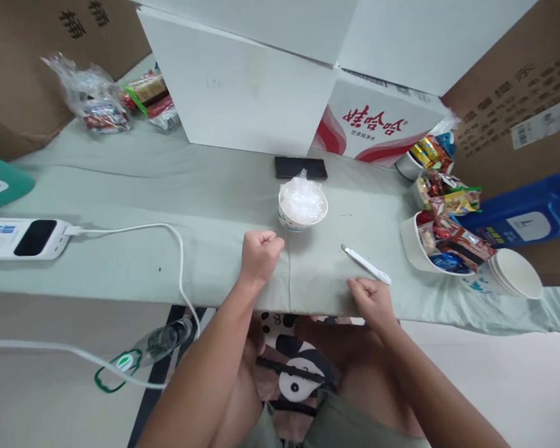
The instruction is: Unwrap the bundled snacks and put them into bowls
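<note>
My left hand (261, 256) rests on the cloth-covered table as a closed fist, just left of and nearer than a paper bowl (295, 224). Crumpled clear plastic (303, 200) fills that bowl and sticks up past its rim. Closer to the table's front edge, my right hand (372, 302) is also curled into a fist. A white utility knife (366, 264) lies beside its knuckles, and I see no grip on it. Nothing shows inside either fist. Behind the bowl lies a dark phone (303, 167).
White cartons (256, 87) stand along the back. At right are a bowl of wrapped snacks (410, 242), stacked paper cups (518, 274) and a blue bottle (518, 211). On the left, a white device (28, 239) trails a cable (182, 261) over the front edge.
</note>
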`<state>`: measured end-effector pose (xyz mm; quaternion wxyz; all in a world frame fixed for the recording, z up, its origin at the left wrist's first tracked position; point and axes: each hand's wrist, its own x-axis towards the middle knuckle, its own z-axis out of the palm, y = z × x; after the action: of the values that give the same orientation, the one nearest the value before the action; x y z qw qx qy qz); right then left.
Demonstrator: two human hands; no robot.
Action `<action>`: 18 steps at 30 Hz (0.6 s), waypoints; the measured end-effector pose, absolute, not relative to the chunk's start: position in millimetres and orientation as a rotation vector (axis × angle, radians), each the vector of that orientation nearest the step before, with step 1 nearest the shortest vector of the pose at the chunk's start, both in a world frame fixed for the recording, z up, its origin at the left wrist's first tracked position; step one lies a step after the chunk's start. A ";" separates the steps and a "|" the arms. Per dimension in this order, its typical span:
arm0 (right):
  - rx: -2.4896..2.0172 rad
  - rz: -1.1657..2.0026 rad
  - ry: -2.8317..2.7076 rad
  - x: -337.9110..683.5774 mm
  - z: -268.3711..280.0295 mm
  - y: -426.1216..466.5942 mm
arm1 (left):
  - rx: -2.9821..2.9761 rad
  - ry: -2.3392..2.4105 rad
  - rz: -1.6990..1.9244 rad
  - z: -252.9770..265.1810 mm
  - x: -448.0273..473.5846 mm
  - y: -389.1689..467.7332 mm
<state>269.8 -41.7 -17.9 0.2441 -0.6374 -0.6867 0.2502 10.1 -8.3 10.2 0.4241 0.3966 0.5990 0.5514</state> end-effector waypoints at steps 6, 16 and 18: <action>-1.856 0.427 -1.224 327.2 -11.2 -39.0 | 1.168 1.505 1.301 10.1 17.7 -8.9; -1.948 0.377 -1.173 403.2 -30.9 -6.9 | 1.390 1.386 1.532 8.4 74.2 11.8; -1.925 0.391 -1.219 409.5 -34.1 -0.7 | 1.404 1.382 1.558 8.8 81.0 15.8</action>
<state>409.5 -0.7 -34.1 0.4033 -0.7619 -0.4826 0.1547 81.0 15.8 8.8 0.3097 0.5316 0.5233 0.5897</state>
